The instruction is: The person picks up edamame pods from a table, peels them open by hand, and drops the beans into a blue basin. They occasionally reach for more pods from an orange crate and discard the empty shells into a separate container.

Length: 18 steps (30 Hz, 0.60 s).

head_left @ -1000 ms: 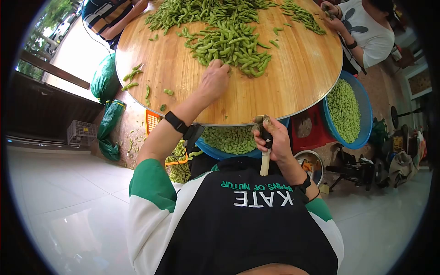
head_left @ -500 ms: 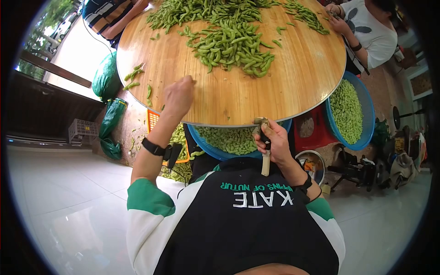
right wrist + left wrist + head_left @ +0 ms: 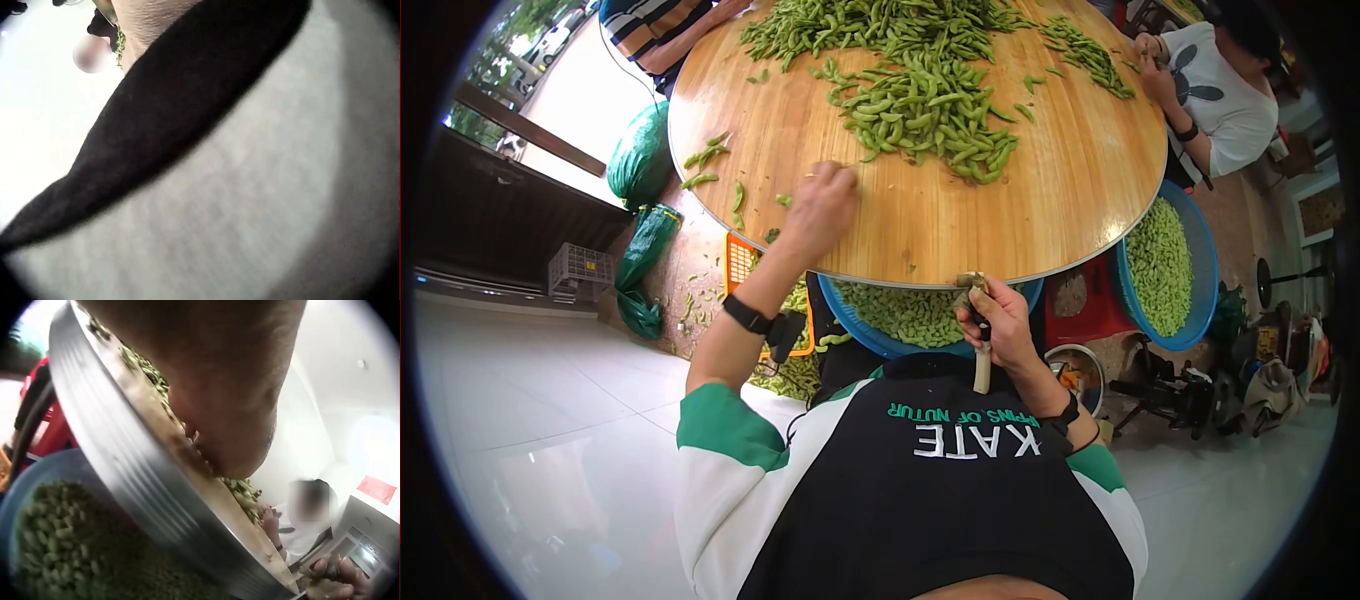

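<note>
My left hand [image 3: 820, 205] is over the near left part of the round wooden table [image 3: 1070, 190], motion-blurred, fingers bent downward. Its fingertips are hidden, so I cannot tell whether they pinch anything. A small green pod [image 3: 783, 200] lies just left of it. Ahead is a big pile of green soybean pods [image 3: 930, 115]. My right hand [image 3: 1005, 320], at the table's near edge, grips a tool with a pale stick-like handle [image 3: 982, 368] pointing back toward my body; fingers cover its dark middle. In the left wrist view, the left hand [image 3: 231, 419] fills the top.
Under the table edge stands a blue basin [image 3: 835, 300] of shelled beans; another blue basin [image 3: 1203, 265] of beans is at right. An orange basket [image 3: 740, 262] and green sacks [image 3: 640, 165] are on the left. Another person [image 3: 1225, 95] sits at right, and a striped shirt [image 3: 650, 30] shows far left.
My left hand has left the near edge of the pod pile, drawn back toward me and left, then shifted slightly right again. The right hand keeps its grip on the tool.
</note>
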Each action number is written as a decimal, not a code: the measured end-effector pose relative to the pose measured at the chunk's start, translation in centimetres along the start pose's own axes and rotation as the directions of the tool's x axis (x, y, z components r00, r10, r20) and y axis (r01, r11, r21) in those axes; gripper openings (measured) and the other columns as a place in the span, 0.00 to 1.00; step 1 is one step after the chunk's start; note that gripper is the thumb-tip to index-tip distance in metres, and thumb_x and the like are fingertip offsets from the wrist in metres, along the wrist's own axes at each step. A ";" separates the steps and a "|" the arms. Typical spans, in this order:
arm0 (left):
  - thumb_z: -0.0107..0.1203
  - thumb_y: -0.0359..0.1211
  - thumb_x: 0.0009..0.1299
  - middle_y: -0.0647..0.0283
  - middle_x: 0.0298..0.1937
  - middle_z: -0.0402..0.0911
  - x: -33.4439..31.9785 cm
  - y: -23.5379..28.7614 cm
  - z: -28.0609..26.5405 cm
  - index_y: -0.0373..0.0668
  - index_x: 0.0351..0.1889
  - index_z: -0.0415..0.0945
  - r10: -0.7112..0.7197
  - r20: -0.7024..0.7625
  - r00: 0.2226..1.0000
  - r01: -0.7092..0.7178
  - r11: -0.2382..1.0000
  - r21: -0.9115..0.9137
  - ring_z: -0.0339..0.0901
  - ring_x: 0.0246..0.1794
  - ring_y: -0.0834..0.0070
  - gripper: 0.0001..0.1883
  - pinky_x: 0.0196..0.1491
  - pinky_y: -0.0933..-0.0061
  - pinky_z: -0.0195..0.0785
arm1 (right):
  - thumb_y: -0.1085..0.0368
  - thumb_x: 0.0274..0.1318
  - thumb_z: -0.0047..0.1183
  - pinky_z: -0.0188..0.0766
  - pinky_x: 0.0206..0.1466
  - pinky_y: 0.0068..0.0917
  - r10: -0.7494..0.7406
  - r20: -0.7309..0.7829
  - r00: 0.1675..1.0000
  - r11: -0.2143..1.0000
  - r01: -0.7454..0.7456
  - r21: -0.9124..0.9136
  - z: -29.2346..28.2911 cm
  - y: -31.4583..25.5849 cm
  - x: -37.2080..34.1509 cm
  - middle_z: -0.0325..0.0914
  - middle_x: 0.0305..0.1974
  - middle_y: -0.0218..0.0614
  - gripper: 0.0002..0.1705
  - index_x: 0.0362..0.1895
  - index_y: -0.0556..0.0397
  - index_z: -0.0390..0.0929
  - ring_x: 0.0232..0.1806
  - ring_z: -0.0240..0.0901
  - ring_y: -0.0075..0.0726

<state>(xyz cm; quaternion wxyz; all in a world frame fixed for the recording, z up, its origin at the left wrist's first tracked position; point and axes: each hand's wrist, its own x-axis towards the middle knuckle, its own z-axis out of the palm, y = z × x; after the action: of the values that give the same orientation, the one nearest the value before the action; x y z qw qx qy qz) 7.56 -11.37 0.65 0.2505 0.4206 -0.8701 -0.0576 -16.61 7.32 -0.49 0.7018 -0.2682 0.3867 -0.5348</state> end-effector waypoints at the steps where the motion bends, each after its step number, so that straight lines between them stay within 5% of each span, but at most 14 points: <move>1: 0.52 0.30 0.65 0.52 0.45 0.74 -0.6 -1.1 -0.8 0.40 0.39 0.74 -0.110 0.001 0.994 0.110 0.992 0.068 0.72 0.47 0.53 0.06 0.46 0.58 0.66 | 0.64 0.66 0.44 0.57 0.16 0.16 0.002 0.003 1.000 1.000 -0.002 0.006 -0.1 0.0 0.1 0.72 0.27 0.34 0.14 0.52 0.59 0.69 0.17 0.60 0.19; 5: 0.52 0.29 0.65 0.51 0.38 0.76 -1.1 -4.3 -3.7 0.39 0.37 0.75 -0.249 0.014 0.968 0.248 0.968 0.046 0.74 0.41 0.54 0.06 0.42 0.59 0.68 | 0.64 0.66 0.44 0.57 0.16 0.16 0.013 -0.006 1.000 1.000 -0.013 -0.018 -0.1 0.0 0.2 0.72 0.27 0.34 0.14 0.51 0.59 0.69 0.17 0.60 0.18; 7: 0.51 0.28 0.65 0.51 0.34 0.76 -0.3 -4.9 -4.1 0.39 0.37 0.76 -0.246 -0.176 0.953 0.227 0.967 -0.120 0.75 0.37 0.54 0.06 0.41 0.59 0.68 | 0.64 0.66 0.44 0.57 0.16 0.16 0.009 -0.008 1.000 1.000 -0.009 -0.024 0.1 0.1 0.4 0.72 0.27 0.34 0.14 0.50 0.59 0.69 0.17 0.60 0.18; 9: 0.50 0.26 0.65 0.52 0.35 0.77 1.0 -4.7 -3.4 0.40 0.39 0.77 -0.234 -0.191 0.953 0.215 0.970 -0.113 0.75 0.37 0.53 0.07 0.41 0.59 0.68 | 0.64 0.66 0.44 0.57 0.16 0.16 0.017 -0.009 1.000 0.999 -0.017 -0.028 0.2 0.0 0.4 0.72 0.27 0.34 0.14 0.50 0.59 0.70 0.17 0.60 0.18; 11: 0.49 0.25 0.64 0.53 0.36 0.75 3.0 -3.7 -2.0 0.41 0.40 0.77 0.004 -0.153 0.988 -0.032 0.983 -0.182 0.74 0.38 0.54 0.08 0.41 0.59 0.68 | 0.64 0.66 0.44 0.57 0.16 0.16 0.022 -0.005 1.000 0.999 -0.022 -0.038 0.3 0.1 0.4 0.73 0.27 0.34 0.14 0.51 0.59 0.70 0.17 0.60 0.18; 14: 0.49 0.24 0.64 0.54 0.38 0.73 5.8 -2.6 1.1 0.41 0.41 0.76 0.129 -0.126 0.984 -0.143 0.985 -0.101 0.73 0.40 0.54 0.09 0.41 0.59 0.68 | 0.63 0.66 0.44 0.57 0.17 0.16 0.014 -0.005 1.000 0.999 -0.014 -0.039 0.7 -0.1 0.3 0.73 0.27 0.34 0.14 0.51 0.59 0.69 0.17 0.60 0.18; 18: 0.50 0.25 0.63 0.54 0.39 0.72 7.3 -2.5 2.6 0.40 0.41 0.76 0.087 -0.076 0.993 -0.093 0.993 -0.070 0.72 0.41 0.54 0.09 0.41 0.60 0.68 | 0.63 0.66 0.44 0.57 0.17 0.16 -0.001 -0.052 0.999 1.000 0.000 -0.015 0.3 -0.2 0.0 0.73 0.27 0.34 0.15 0.51 0.58 0.69 0.17 0.59 0.18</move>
<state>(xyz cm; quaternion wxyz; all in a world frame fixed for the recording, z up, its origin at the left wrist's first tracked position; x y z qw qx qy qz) 4.26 -18.76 0.46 0.2997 0.3732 -0.8758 -0.0627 -16.51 7.21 -0.17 0.6893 -0.2598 0.4088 -0.5388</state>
